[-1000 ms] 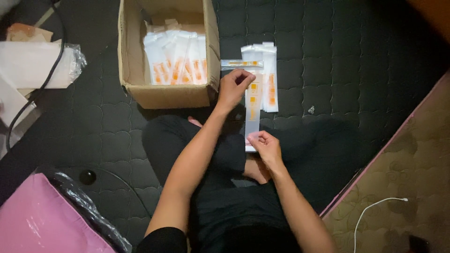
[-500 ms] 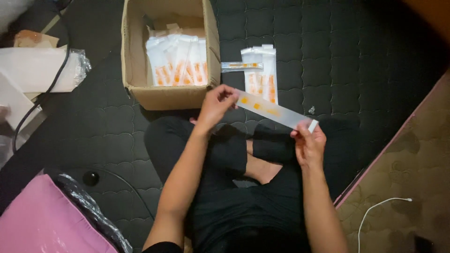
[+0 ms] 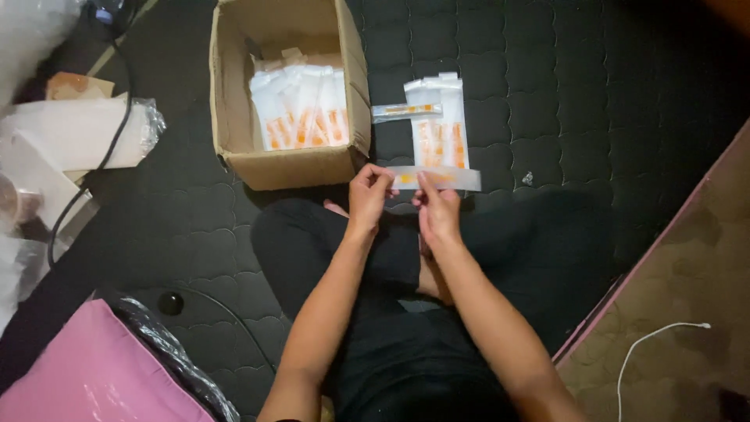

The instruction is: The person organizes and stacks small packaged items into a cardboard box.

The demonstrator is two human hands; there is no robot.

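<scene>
Both my hands hold one long clear packet [image 3: 445, 179] with orange marks, level in front of me. My left hand [image 3: 369, 197] pinches its left end. My right hand [image 3: 437, 207] grips it near the middle, so the right part sticks out past my fingers. Just beyond lies a pile of similar white and orange packets [image 3: 439, 125] on the dark quilted mat, with one packet lying crosswise [image 3: 406, 112] on it. To the left stands an open cardboard box [image 3: 234, 141] with several more packets [image 3: 301, 109] upright inside.
White plastic bags [image 3: 70, 137] and a black cable [image 3: 109, 148] lie at the left. A pink bag in clear wrap [image 3: 86, 375] is at the bottom left. A tan floor strip with a white cable [image 3: 656, 344] runs along the right.
My right hand has slid inward along the packet from its far right end to near the middle. The packet has turned from slanted to level and moved closer to the box.
</scene>
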